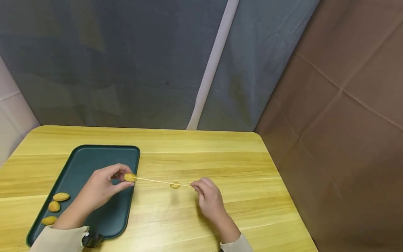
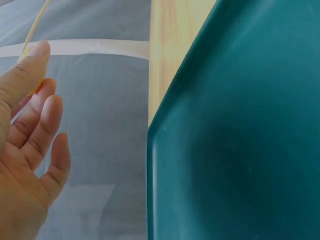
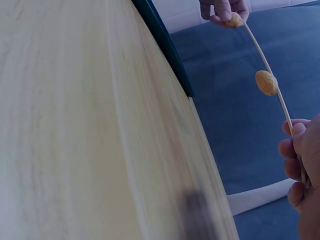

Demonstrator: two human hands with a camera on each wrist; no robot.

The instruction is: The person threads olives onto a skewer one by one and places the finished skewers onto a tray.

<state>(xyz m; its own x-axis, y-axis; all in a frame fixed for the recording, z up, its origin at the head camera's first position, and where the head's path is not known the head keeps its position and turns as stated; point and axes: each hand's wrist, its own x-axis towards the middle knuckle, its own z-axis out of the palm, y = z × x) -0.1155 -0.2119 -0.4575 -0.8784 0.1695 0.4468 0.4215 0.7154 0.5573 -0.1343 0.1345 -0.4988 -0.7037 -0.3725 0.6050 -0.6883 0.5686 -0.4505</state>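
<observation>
My left hand (image 1: 102, 185) pinches a small yellow-brown oval piece (image 1: 130, 177), potato-like in look, between thumb and fingers above the tray's right edge. One end of a thin wooden skewer (image 1: 151, 180) meets that piece. My right hand (image 1: 210, 200) grips the skewer near its other end, over the table. Between the hands, closer to the right one, a second oval piece (image 3: 266, 82) sits on the skewer. The right wrist view has the skewer (image 3: 260, 51) slightly bowed. In the left wrist view, the left thumb (image 2: 25, 70) mostly hides the pinched piece.
The dark green tray (image 1: 97, 157) lies on the left part of the wooden table (image 1: 252, 196). Along its left side rest three loose pieces: an oval one (image 1: 61, 196), a rounder one (image 1: 54, 206) and another oval one (image 1: 49, 220). Grey and brown cloth walls surround the table.
</observation>
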